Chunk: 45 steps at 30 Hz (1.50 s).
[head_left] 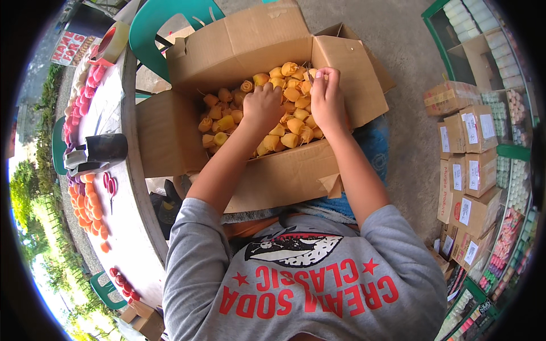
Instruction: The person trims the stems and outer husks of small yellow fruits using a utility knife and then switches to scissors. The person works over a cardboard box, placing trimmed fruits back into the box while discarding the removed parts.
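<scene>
An open cardboard box (273, 179) in front of me holds many yellow-orange rosebud-shaped pieces (290, 139), some with thin stem-like ends. Over the middle of the pile, my left hand (263, 106) is closed, its back upward and its curled fingers mostly hidden; what they hold cannot be made out. At the pile's right side my right hand (328, 99) is closed in a pinch. Its thumb and fingertips meet at a small yellow rosebud-shaped piece (311, 73) with a thin dark line beside it.
The box's flaps (352, 77) spread outward. Left stands a white table (128, 227) with red-handled scissors (111, 184), a tape dispenser (96, 150) and rows of orange and pink pieces. A green chair (165, 34) is behind it. Stacked cartons (478, 170) and shelves line the right.
</scene>
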Tool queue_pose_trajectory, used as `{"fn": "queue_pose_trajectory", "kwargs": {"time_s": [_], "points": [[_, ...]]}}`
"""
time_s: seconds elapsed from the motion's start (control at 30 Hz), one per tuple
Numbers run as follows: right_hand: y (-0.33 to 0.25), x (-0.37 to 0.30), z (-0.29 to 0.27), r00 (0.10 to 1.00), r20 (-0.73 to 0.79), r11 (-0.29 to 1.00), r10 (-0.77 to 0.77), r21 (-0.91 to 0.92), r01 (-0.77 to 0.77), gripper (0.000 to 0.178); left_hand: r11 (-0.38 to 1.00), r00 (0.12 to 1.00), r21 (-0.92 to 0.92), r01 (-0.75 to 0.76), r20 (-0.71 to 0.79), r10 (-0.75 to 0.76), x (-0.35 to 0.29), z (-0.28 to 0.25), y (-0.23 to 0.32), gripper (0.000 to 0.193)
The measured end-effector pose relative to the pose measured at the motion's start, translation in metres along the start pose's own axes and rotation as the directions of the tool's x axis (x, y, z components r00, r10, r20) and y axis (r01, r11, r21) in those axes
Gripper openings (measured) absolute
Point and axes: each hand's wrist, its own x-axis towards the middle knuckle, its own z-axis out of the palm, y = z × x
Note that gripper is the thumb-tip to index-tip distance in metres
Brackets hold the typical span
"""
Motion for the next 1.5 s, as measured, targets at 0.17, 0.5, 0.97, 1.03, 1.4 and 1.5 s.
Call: {"fn": "queue_pose_trajectory", "kwargs": {"time_s": [0.17,0.5,0.97,1.03,1.4,1.5], "points": [[0.0,-0.001,0.001,0.999,0.03,1.0,0.015,0.008,-0.015,0.019,0.97,0.999,-0.238,-0.041,-0.031,0.035,0.015,0.034,-0.02,0.033],[-0.009,-0.01,0.0,0.969,0.201,0.989,-0.144,0.008,0.146,0.018,-0.682,0.971,-0.702,0.206,0.235,0.05,-0.009,-0.031,-0.016,0.03],[-0.014,-0.017,0.003,0.862,0.324,0.831,-0.389,-0.279,0.481,0.022,0.104,0.931,-0.99,0.097,0.053,-0.362,-0.021,-0.026,-0.004,0.04],[-0.015,-0.017,0.003,0.852,0.338,0.806,-0.399,-0.313,0.502,0.023,0.258,0.923,-0.965,0.056,-0.049,-0.382,-0.023,-0.026,-0.003,0.042],[-0.002,-0.004,0.005,0.972,0.139,0.929,-0.189,-0.295,0.223,0.018,-0.13,0.931,-0.99,-0.051,0.0,-0.366,-0.039,-0.043,-0.015,0.036],[0.0,-0.005,0.004,0.977,0.109,0.946,-0.183,-0.251,0.205,0.016,-0.019,0.896,-0.997,-0.072,-0.056,-0.441,-0.044,-0.044,-0.033,0.04]]}}
